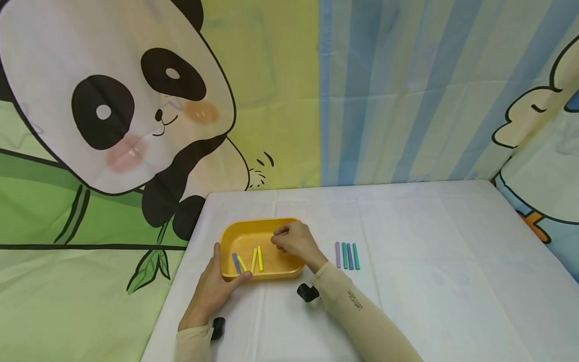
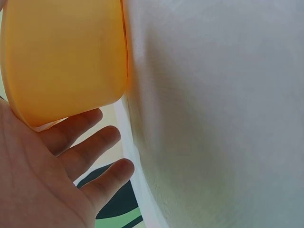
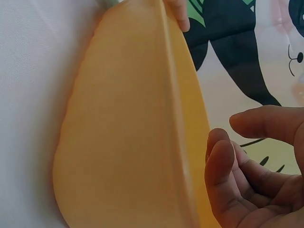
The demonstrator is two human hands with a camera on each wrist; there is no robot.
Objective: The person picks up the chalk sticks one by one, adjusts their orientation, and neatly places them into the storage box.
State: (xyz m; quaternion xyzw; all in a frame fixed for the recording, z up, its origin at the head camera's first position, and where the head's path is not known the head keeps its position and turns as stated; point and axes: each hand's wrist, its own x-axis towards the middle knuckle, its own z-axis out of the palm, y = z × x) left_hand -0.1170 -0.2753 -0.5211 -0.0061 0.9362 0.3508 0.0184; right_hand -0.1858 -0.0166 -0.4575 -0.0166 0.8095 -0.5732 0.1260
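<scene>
A yellow-orange plastic tray (image 1: 281, 266) sits on the table's left part in the head view. Inside lie a blue chalk stick (image 1: 236, 263) and three yellow chalk sticks (image 1: 260, 258). My left hand (image 1: 212, 291) rests against the tray's near-left corner, thumb at the front rim; its other fingers (image 2: 97, 147) are spread and fairly straight beside the wall. Over the tray's right side is my right hand (image 1: 296, 244). Its fingers are loosely bent, the thumb stands apart from them, and nothing shows between them in the right wrist view.
Right of the tray, a short row holds a purple chalk stick (image 1: 337, 255), a blue chalk stick (image 1: 350, 256) and two green ones (image 1: 356, 256). A white cloth covers the table (image 1: 429, 281). Behind it hangs a printed panda curtain (image 1: 276, 75).
</scene>
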